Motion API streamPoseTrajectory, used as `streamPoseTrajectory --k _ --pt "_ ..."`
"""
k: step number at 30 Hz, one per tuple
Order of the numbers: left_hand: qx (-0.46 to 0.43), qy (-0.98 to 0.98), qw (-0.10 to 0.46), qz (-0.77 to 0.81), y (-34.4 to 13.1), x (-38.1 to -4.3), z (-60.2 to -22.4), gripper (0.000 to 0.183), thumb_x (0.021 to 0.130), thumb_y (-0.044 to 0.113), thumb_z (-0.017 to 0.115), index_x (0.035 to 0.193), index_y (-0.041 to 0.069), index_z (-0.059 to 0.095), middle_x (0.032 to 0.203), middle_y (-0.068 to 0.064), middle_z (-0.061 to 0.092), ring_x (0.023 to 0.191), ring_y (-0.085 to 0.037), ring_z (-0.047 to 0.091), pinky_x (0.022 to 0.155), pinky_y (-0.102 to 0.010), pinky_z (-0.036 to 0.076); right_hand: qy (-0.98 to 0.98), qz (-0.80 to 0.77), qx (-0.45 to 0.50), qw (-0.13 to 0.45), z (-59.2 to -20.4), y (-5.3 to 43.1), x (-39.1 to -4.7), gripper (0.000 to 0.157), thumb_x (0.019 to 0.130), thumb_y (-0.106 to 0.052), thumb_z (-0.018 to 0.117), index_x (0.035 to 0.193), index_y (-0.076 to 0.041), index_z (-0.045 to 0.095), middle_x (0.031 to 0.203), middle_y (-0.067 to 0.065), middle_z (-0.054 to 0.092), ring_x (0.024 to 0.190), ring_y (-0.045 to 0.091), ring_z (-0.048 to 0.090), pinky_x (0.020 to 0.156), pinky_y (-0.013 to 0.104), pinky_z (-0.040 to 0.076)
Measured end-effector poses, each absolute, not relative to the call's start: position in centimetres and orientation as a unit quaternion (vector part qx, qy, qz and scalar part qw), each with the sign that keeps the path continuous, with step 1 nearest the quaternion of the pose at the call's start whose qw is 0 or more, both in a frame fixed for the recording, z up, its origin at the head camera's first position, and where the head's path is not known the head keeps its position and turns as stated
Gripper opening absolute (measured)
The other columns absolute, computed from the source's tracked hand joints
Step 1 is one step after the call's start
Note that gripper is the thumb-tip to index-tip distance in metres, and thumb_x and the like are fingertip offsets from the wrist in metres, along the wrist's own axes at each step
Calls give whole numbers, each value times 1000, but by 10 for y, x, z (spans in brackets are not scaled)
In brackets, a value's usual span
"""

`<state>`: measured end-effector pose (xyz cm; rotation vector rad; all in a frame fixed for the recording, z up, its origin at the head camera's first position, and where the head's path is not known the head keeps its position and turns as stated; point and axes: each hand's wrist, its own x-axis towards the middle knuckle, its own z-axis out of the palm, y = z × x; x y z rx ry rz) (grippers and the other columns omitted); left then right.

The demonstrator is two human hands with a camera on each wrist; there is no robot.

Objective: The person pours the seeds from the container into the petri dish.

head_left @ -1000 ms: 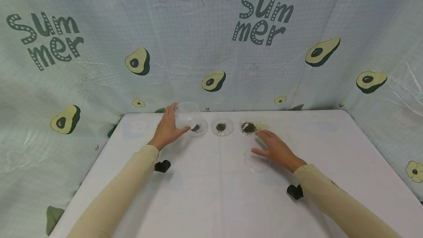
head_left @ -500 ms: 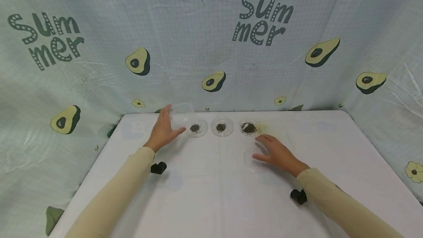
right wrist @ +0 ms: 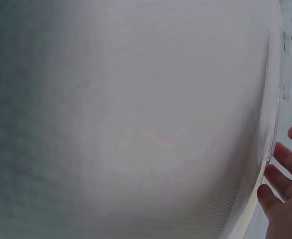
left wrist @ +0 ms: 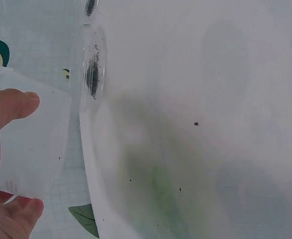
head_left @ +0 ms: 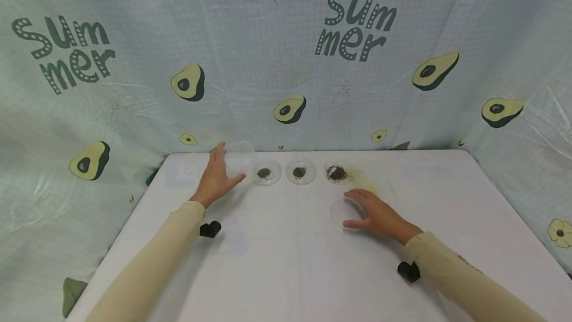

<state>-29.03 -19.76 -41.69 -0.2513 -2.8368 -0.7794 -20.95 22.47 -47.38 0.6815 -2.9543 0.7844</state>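
In the head view, my left hand (head_left: 213, 175) grips a translucent plastic container (head_left: 239, 155) above the table's back left. The left wrist view shows the thumb (left wrist: 21, 105) across the container's face (left wrist: 34, 139), with the fingers at its other side. My right hand (head_left: 377, 215) has thumb and fingers spread around the right side of an empty clear round dish or lid (head_left: 335, 216); whether they touch it I cannot tell. Along the back edge stand three clear petri dishes with dark crumbs: left (head_left: 267, 182), middle (head_left: 301, 182) and right (head_left: 328, 165).
A white cloth covers the table (head_left: 268, 272), with a few dark crumbs scattered on it in the left wrist view. A printed avocado curtain (head_left: 246, 63) hangs directly behind and at both sides. Yellowish staining (head_left: 364, 180) lies beside the right petri dish.
My left hand has moved left with the container, away from the left petri dish. My right hand has come down from the right petri dish to the empty clear dish or lid.
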Motion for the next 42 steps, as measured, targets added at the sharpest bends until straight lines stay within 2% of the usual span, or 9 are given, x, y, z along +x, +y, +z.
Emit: streamPoseTrajectory --k 4,11,17,23,32,42 --pt "-86 -956 87 -268 -203 -290 -419 106 83 31 75 155 9 0 151 -26 22 133 -43 39 107 -57 38 -943 245 223 -5 -475 227 -208 87 72 -55 78 140 -10 48 144 15 47 134 35 44 107 53 40" --pt "-57 -958 66 -273 -211 -289 -422 104 85 34 73 155 15 -1 154 -24 18 126 -46 45 102 -59 41 -943 235 236 -9 -475 229 -207 94 67 -59 79 141 -12 47 145 15 46 134 34 44 106 53 42" --pt "-45 -958 55 -278 -215 -291 -426 102 86 33 72 154 13 -1 150 -26 21 129 -46 43 103 -59 40 -944 224 242 -8 -475 229 -207 98 64 -59 81 142 -12 47 144 14 47 133 34 46 105 52 43" --pt "-44 -958 47 -278 -217 -292 -429 102 86 34 71 153 8 -1 148 -27 24 131 -45 40 105 -58 39 -945 199 259 4 -473 229 -208 99 62 -61 81 141 -12 48 139 13 50 127 32 50 103 52 44" --pt "-38 -954 16 -296 -219 -293 -432 103 88 35 69 154 10 -7 151 -27 18 139 -43 31 108 -59 34 -946 190 263 -8 -469 232 -208 96 63 -58 82 141 -14 49 137 13 50 126 33 50 103 53 44" --pt "-20 -951 -15 -308 -224 -294 -437 105 90 37 66 153 6 -12 156 -28 8 142 -46 24 112 -59 29 -945 192 265 -1 -467 232 -210 92 67 -55 82 140 -12 49 138 15 50 127 35 49 103 53 44"
